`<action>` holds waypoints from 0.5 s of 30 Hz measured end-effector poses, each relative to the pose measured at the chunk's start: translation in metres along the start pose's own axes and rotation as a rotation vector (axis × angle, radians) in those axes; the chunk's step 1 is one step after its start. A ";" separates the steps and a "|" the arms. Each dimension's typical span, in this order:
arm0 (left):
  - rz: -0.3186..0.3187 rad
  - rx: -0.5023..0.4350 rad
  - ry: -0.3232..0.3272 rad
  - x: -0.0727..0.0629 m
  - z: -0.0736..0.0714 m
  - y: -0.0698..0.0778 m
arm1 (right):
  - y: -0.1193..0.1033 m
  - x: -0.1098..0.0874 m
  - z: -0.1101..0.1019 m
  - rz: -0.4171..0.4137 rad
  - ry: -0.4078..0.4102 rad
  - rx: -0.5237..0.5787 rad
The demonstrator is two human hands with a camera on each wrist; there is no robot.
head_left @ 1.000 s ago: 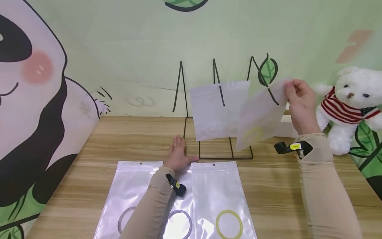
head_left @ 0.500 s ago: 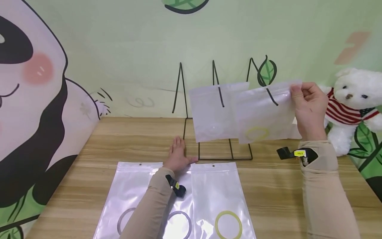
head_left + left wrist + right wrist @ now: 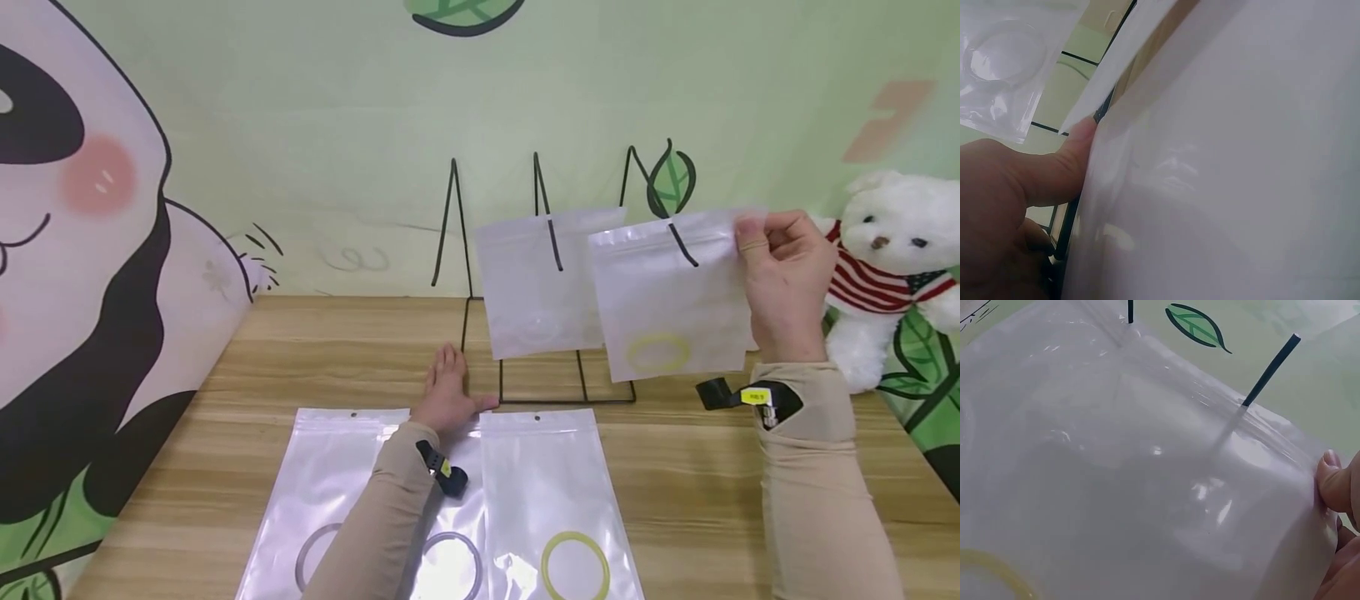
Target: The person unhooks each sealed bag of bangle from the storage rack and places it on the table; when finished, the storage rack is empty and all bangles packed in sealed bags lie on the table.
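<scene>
- Right hand [image 3: 787, 279]: fingers pinch the upper right corner of a white zip bag [image 3: 678, 312], which spreads leftward from them.
- This bag, showing a yellow ring [image 3: 658, 337], has the right hook [image 3: 682, 244] of a black wire rack [image 3: 566, 402] through its top.
- Left hand [image 3: 446, 393]: fingers outstretched, released, beside the rack's base.
- Another zip bag [image 3: 521, 296] hangs on the middle hook [image 3: 555, 247].
- Flat zip bags [image 3: 543, 475] lie on the desk [image 3: 712, 517].

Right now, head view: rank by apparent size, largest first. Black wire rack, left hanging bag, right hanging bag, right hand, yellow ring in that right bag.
1. Black wire rack, by overall outline
2. Left hanging bag and right hanging bag: look alike and overlap, so unranked
3. Right hand
4. Yellow ring
</scene>
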State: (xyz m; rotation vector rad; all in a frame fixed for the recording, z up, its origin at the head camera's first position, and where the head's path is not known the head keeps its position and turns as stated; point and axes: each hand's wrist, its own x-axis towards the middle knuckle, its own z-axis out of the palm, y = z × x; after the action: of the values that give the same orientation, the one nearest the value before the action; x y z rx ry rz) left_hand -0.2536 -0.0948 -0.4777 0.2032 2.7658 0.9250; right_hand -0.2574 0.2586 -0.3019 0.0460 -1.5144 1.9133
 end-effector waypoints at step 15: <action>0.003 0.018 -0.002 -0.001 -0.002 0.000 | -0.004 -0.004 -0.001 -0.039 0.031 -0.012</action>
State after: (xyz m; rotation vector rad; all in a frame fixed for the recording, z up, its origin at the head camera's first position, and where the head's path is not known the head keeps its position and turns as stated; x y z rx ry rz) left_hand -0.2527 -0.0963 -0.4759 0.2106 2.7739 0.9000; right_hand -0.2516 0.2575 -0.3006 0.0397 -1.4943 1.8659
